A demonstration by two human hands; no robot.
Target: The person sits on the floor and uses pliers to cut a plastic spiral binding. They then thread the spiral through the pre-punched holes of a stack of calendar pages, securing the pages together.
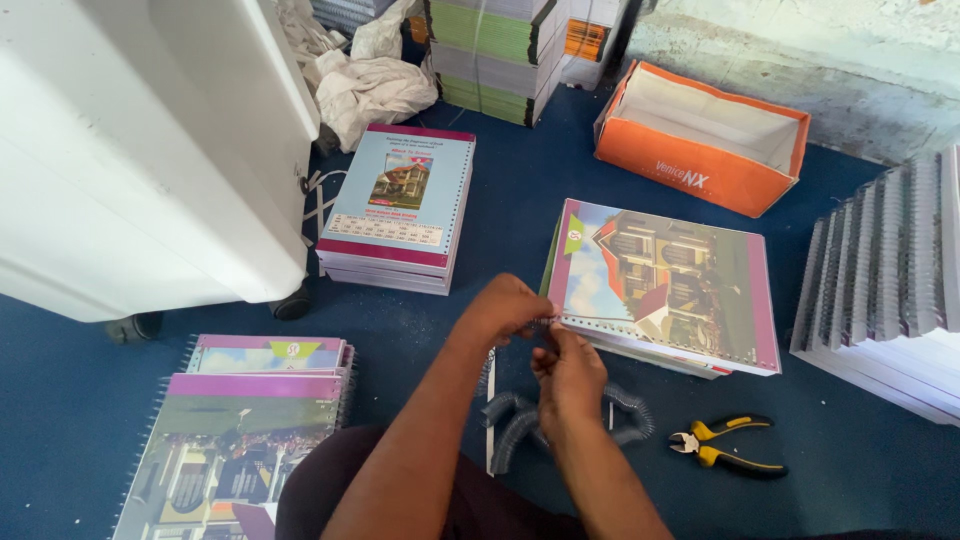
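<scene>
1. Blue carpet (480, 250) covers the floor and serves as the work surface; every place below is given relative to the open calendar stack (665, 290) at centre right, whose punched edge faces the person.
2. Left hand (508, 308) sits at the near left corner of that stack, fingers curled together and pinched on the end of a spiral wire (543, 325), apparently to hold it in line with the punched holes.
3. Right hand (570, 375) lies just below the left, touching it, fingertips closed on the same wire; how much of the wire has entered the holes cannot be told, as the hands hide it.
4. Loose grey coils (520, 420) lie on the carpet just nearer the person than the stack, within easy reach of both hands.
5. Yellow-handled pliers (725, 448) rest near the stack's near right corner, apart from the hands, jaws pointing left.
6. Bound calendars (240, 430) are piled well to the left of the stack, beside the person's knee.
7. Another calendar pile (398, 205), cover up, lies to the left and farther away.
8. An orange box (700, 140), empty and open, sits beyond the stack.
9. Rows of white spiral bindings (885, 265) lie to its right.
10. A white wheeled unit (150, 150) stands far left.
</scene>
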